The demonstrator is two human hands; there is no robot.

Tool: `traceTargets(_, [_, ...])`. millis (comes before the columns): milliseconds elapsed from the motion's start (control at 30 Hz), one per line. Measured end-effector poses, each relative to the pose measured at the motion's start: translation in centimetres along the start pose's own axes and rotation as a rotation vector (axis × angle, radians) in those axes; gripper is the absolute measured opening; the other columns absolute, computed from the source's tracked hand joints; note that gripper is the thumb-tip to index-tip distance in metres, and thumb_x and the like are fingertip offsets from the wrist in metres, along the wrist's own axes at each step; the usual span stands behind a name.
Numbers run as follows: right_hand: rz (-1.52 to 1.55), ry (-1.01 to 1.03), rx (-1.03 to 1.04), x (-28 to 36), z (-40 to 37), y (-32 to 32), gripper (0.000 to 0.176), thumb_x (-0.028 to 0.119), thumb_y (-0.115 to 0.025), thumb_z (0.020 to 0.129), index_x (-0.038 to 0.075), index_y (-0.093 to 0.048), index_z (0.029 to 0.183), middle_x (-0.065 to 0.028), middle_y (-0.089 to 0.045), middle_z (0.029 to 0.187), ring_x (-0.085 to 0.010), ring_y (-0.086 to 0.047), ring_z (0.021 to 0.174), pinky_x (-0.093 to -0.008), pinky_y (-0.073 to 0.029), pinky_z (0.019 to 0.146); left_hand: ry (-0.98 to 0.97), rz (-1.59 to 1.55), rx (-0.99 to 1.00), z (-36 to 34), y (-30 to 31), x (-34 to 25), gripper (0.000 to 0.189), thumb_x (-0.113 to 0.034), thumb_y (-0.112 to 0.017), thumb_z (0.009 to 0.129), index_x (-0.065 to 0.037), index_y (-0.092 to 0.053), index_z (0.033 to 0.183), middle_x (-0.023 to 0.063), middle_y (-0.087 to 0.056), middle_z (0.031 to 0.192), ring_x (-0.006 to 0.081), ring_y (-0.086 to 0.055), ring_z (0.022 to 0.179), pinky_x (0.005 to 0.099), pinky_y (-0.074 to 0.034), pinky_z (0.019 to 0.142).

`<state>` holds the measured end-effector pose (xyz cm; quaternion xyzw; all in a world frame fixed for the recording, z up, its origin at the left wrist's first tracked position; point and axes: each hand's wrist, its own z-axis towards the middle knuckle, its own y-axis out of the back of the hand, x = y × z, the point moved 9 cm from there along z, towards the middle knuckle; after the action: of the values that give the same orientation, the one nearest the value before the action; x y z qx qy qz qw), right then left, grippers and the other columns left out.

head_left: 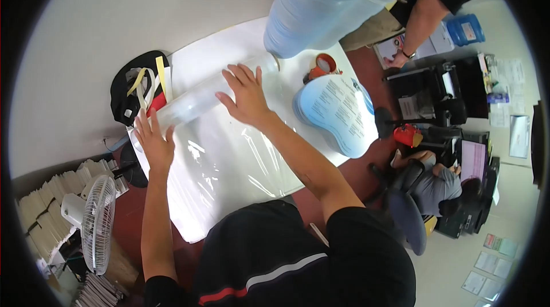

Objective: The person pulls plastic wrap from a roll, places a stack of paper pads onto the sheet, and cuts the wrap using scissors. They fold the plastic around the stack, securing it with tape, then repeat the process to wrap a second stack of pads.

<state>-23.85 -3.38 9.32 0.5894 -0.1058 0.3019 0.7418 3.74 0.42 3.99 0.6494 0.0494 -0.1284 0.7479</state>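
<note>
A roll of clear plastic film (197, 100) lies slantwise across the white table (189, 55), with a sheet of it (229, 163) spread toward my body. My left hand (154, 143) rests on the roll's left end, fingers apart. Farther right, my right hand (246, 94) touches the roll near its right end, its fingers spread too. Right of that hand lies a stack of blue, rounded printed pieces (338, 113). An orange tape dispenser (325, 66) sits just behind the stack.
Tall blue wrapped stack (312, 9) at the back; black bag (129, 86) with strips at the table's left. A fan (98, 224) and paper piles (54, 206) stand lower left. At right, another person's arm (424, 20) and a seated person (432, 184) near desks.
</note>
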Motion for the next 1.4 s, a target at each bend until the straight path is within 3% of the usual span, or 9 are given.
traceTargets(133, [0.079,0.043,-0.377,-0.1,-10.5,9.8,0.054,0.02,-0.077,0.08,0.002,-0.06,0.128,-0.016,-0.056,0.136,-0.0366,-0.049,0.126,-0.0544,-0.033,0.104,-0.115,0.115,0.236,-4.1,-2.3,-5.6,0.072,-0.043,-0.06,0.098,-0.011,-0.034,0.157,0.0185,-0.019,0.166,0.0441,-0.014,0.153,0.0686,-0.013,0.117])
traceTargets(233, [-0.121,-0.283,-0.655,-6.5,-21.0,16.4,0.064,0.007,-0.077,0.078,-0.003,-0.049,0.135,-0.0209,-0.051,0.134,-0.0367,-0.046,0.128,-0.0498,-0.034,0.108,-0.095,0.088,0.196,-4.9,-3.4,-5.9,0.073,-0.046,-0.058,0.098,-0.011,-0.033,0.158,0.0193,-0.018,0.166,0.0446,-0.012,0.153,0.0696,-0.01,0.117])
traceTargets(333, [0.265,-0.638,-1.02,-14.6,-30.3,21.3,0.056,0.006,-0.07,0.091,-0.006,-0.042,0.138,-0.0167,-0.044,0.135,-0.0292,-0.044,0.129,-0.0411,-0.033,0.112,-0.076,0.072,0.182,-4.7,-3.5,-6.3,0.072,-0.047,-0.057,0.099,-0.009,-0.035,0.157,0.021,-0.016,0.167,0.0461,-0.01,0.153,0.0694,-0.006,0.117])
traceTargets(467, [0.773,-1.184,-0.899,-23.1,-37.4,20.9,0.056,0.028,-0.067,0.095,-0.003,-0.047,0.137,-0.0165,-0.05,0.134,-0.0267,-0.049,0.122,-0.039,-0.04,0.104,-0.001,0.015,0.137,-4.2,-2.5,-10.1,0.072,-0.042,-0.064,0.097,-0.007,-0.038,0.155,0.0238,-0.019,0.165,0.0462,-0.012,0.153,0.0663,-0.01,0.118])
traceTargets(633, [1.185,-1.381,-0.586,-25.0,-38.1,16.7,0.068,0.045,-0.063,0.094,-0.001,-0.048,0.141,-0.0172,-0.056,0.133,-0.0287,-0.055,0.115,-0.0419,-0.044,0.098,-0.207,-0.808,0.291,0.8,-3.6,-26.1,0.067,-0.019,-0.076,0.089,0.001,-0.048,0.146,0.024,-0.049,0.149,0.0346,-0.046,0.14,0.046,-0.037,0.114])
traceTargets(867, [1.287,-1.469,-0.53,-24.7,-37.8,14.7,0.068,0.041,-0.064,0.092,-0.003,-0.047,0.141,-0.0164,-0.059,0.131,-0.0288,-0.057,0.114,-0.0417,-0.046,0.089,-0.031,-0.821,0.943,9.0,-13.8,-42.7,0.076,-0.056,-0.067,0.089,0.005,-0.06,0.134,0.0218,-0.066,0.13,0.0298,-0.064,0.12,0.0342,-0.048,0.102])
traceTargets(1067, [1.276,-1.453,-0.497,-25.1,-37.8,14.9,0.066,0.037,-0.067,0.09,-0.006,-0.051,0.138,-0.0186,-0.061,0.13,-0.0308,-0.058,0.118,-0.0449,-0.048,0.094,0.076,-0.525,0.985,11.0,-13.8,-42.9,0.064,-0.053,-0.068,0.088,0.007,-0.073,0.109,0.0216,-0.074,0.106,0.0297,-0.072,0.099,0.0316,-0.052,0.089])
traceTargets(1233, [1.346,-1.466,-0.531,-25.4,-37.8,14.4,0.065,0.03,-0.074,0.087,-0.007,-0.051,0.136,-0.0191,-0.064,0.124,-0.0281,-0.062,0.114,-0.0404,-0.048,0.095,0.347,-0.816,1.185,7.4,-16.1,-40.1,0.083,-0.056,-0.072,0.084,0.01,-0.057,0.133,0.023,-0.063,0.131,0.0322,-0.058,0.127,0.038,-0.042,0.107])
traceTargets(1400, [1.255,-1.385,-0.585,-26.1,-38.1,14.1,0.064,0.027,-0.072,0.088,-0.008,-0.05,0.137,-0.0186,-0.062,0.127,-0.0272,-0.06,0.117,-0.0385,-0.046,0.1,0.308,-0.774,1.152,6.7,-16.8,-39.8,0.08,-0.052,-0.077,0.082,0.007,-0.059,0.133,0.0233,-0.065,0.127,0.0336,-0.059,0.124,0.0386,-0.042,0.107])
